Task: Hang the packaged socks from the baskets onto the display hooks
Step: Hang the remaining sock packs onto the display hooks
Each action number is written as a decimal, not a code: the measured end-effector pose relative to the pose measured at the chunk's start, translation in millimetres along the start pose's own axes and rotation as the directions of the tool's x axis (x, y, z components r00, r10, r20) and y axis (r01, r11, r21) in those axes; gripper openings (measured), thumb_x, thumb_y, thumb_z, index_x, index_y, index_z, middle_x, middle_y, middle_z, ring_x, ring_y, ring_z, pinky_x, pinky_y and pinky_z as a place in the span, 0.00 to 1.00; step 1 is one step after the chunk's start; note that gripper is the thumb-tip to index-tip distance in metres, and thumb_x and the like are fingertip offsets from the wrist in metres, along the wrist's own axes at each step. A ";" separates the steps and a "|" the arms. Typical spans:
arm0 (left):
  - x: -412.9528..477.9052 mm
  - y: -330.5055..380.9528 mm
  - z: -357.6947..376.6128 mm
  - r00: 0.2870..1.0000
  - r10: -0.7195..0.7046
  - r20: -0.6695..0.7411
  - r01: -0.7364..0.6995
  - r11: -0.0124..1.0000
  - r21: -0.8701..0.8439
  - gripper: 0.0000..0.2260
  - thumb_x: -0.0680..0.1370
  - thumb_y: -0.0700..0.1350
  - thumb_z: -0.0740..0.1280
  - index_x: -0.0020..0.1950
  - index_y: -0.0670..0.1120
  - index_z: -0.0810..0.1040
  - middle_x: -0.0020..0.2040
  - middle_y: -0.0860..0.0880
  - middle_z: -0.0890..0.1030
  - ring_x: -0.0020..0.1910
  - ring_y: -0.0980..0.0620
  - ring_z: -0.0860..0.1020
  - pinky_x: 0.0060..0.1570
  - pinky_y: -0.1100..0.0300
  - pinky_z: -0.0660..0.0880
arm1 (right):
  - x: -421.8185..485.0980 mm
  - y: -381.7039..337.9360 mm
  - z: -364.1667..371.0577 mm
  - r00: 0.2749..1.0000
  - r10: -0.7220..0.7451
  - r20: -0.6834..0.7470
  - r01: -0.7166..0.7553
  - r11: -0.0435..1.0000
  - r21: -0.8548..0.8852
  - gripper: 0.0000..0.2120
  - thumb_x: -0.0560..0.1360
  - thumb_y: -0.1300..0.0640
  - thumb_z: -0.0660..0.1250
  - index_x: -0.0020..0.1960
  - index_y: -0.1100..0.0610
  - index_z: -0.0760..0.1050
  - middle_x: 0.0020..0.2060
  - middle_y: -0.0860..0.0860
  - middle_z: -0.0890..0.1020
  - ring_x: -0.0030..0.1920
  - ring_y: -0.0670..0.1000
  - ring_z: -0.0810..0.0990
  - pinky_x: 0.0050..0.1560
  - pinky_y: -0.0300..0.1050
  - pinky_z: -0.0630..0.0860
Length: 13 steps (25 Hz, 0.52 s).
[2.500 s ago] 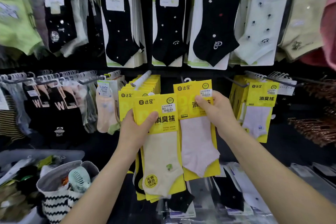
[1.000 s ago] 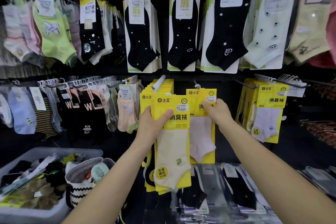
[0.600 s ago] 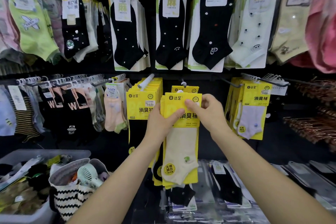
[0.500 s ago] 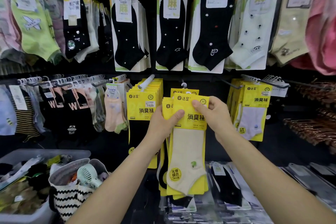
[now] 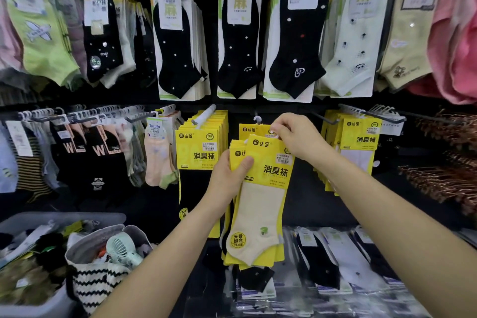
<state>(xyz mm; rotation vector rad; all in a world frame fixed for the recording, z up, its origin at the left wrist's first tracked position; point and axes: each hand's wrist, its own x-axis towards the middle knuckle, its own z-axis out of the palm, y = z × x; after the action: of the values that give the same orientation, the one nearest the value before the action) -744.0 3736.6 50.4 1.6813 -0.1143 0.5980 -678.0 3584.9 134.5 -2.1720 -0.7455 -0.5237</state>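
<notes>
My left hand [image 5: 228,174] grips a stack of yellow-carded sock packs [image 5: 260,204], thumb across the front card; the front pack shows a cream sock. My right hand [image 5: 296,138] pinches the top edge of the front pack by its hanger tab, just below a pack [image 5: 249,129] hanging by a white hanger on the middle display hook [image 5: 256,113]. To the left, a full hook holds more yellow packs with black socks [image 5: 201,147].
A grey bin [image 5: 33,299] with loose socks and a striped bag [image 5: 98,284] holding a small fan sit at lower left. More yellow packs [image 5: 358,144] hang at right. Black and pale socks hang on the upper row. Flat sock packs lie on the shelf below.
My right hand left the hung pink-sock pack, came to the stack in my left hand and rose to the front pack's top edge. The stack lifted toward the middle hook.
</notes>
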 end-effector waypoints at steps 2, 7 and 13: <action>-1.0 -3.8 -3.9 0.999 0.006 -0.032 -0.008 0.999 -0.033 0.11 0.78 0.51 0.62 0.59 0.50 0.75 0.53 0.55 0.81 0.52 0.59 0.79 0.46 0.67 0.76 | 8.5 -0.6 0.8 1.000 -0.005 -0.004 0.005 1.000 -0.006 0.09 0.78 0.56 0.60 0.42 0.57 0.76 0.36 0.43 0.75 0.36 0.41 0.72 0.35 0.36 0.66; -0.2 -9.7 -35.3 0.982 0.023 -0.185 -0.036 0.997 -0.067 0.04 0.79 0.48 0.62 0.51 0.56 0.75 0.48 0.60 0.81 0.49 0.62 0.80 0.47 0.62 0.78 | 30.6 -6.8 -3.5 0.998 0.060 0.010 -0.061 0.989 0.138 0.09 0.77 0.56 0.62 0.41 0.57 0.78 0.34 0.45 0.76 0.37 0.45 0.73 0.39 0.41 0.71; -6.9 -9.4 -67.5 0.974 0.092 -0.209 -0.100 0.995 -0.029 0.08 0.78 0.48 0.62 0.57 0.54 0.75 0.54 0.55 0.81 0.54 0.53 0.80 0.52 0.54 0.79 | 39.8 -13.0 9.4 0.997 0.044 0.058 -0.053 0.987 0.155 0.09 0.76 0.54 0.65 0.38 0.51 0.77 0.35 0.45 0.79 0.38 0.44 0.77 0.41 0.41 0.75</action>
<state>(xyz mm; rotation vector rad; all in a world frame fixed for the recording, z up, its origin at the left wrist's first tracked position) -767.8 3800.5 44.4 1.5723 -0.0561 0.8358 -655.8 3612.8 158.4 -2.0597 -0.7362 -0.3696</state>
